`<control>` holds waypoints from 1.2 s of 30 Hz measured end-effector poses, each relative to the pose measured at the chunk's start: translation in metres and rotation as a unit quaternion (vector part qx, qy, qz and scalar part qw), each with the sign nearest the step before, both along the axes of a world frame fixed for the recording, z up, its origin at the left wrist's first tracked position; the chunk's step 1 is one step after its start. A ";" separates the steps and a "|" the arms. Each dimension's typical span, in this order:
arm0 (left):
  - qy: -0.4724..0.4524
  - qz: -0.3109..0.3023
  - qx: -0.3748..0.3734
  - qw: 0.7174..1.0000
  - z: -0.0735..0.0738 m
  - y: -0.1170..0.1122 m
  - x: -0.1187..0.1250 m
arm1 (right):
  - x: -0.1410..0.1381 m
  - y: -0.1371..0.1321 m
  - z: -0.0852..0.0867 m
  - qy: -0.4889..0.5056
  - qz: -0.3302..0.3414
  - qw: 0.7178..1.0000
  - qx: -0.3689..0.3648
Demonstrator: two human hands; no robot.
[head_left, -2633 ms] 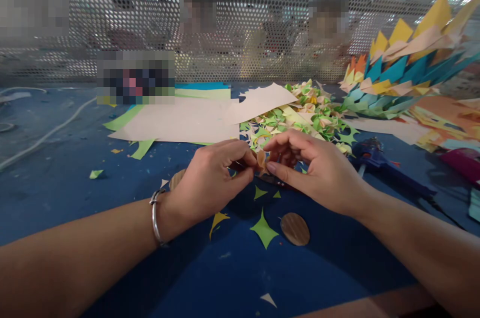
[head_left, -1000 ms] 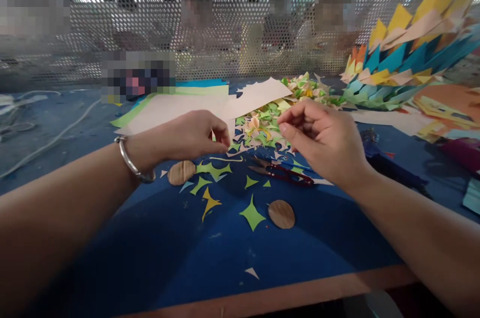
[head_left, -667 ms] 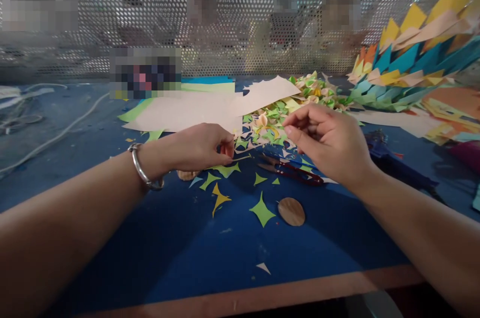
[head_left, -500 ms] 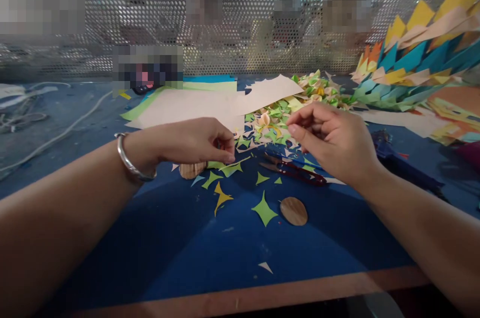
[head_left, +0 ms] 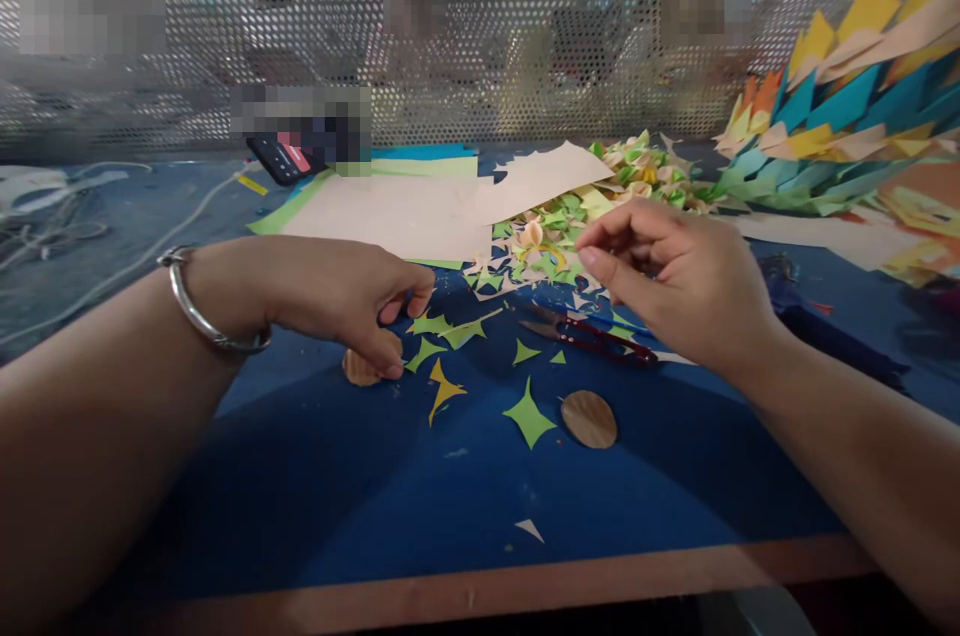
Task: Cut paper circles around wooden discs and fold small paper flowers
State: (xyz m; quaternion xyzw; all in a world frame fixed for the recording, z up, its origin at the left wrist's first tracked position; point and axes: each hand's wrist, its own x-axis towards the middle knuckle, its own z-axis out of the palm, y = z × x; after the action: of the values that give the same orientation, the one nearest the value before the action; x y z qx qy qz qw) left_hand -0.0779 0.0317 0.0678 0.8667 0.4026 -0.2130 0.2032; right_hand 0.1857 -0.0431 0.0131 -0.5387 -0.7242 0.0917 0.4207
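My left hand reaches down to the blue table top, fingers apart. Its thumb tip rests on a brown oval disc that it partly covers. My right hand hovers above the table with thumb and forefinger pinched together; what they hold, if anything, does not show. Red snips lie just under that hand. A second brown oval disc lies nearer me. Green and yellow paper scraps are scattered between the hands.
Cream paper sheets and a heap of small folded paper flowers lie beyond the hands. A large spiky coloured paper piece stands at the right, a blue glue gun before it. White cables lie left. People sit behind a perforated screen.
My hands, earlier pinching a small paper piece together, have parted. The left hand has dropped back and left onto the brown disc and spread its fingers. The right hand has stayed raised and pinched.
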 end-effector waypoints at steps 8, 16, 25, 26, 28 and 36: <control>-0.187 0.031 0.120 0.975 -0.003 -0.009 0.003 | -0.003 -0.001 0.000 -0.009 0.032 0.999 -0.039; -0.410 -0.101 0.316 0.850 -0.052 -0.037 0.049 | -0.012 -0.001 -0.006 0.046 0.119 0.974 -0.188; -0.421 -0.179 0.369 0.809 -0.061 -0.041 0.054 | -0.009 0.002 -0.008 0.001 0.093 0.980 -0.175; -0.415 -0.161 0.362 0.819 -0.061 -0.036 0.053 | -0.008 0.002 -0.007 -0.004 0.079 0.982 -0.172; -0.397 -0.111 0.359 0.837 -0.060 -0.020 0.049 | -0.007 0.003 -0.006 -0.010 0.052 0.986 -0.157; -0.251 -0.038 0.400 0.880 -0.056 0.059 0.073 | -0.008 0.005 -0.007 0.000 0.037 0.995 -0.097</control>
State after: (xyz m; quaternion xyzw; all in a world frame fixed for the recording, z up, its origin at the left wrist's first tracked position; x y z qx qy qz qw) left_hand -0.0054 0.0906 0.0121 0.9132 0.3559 0.1838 -0.0748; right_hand 0.1780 -0.0377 0.0064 -0.5501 -0.7309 0.1771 0.3631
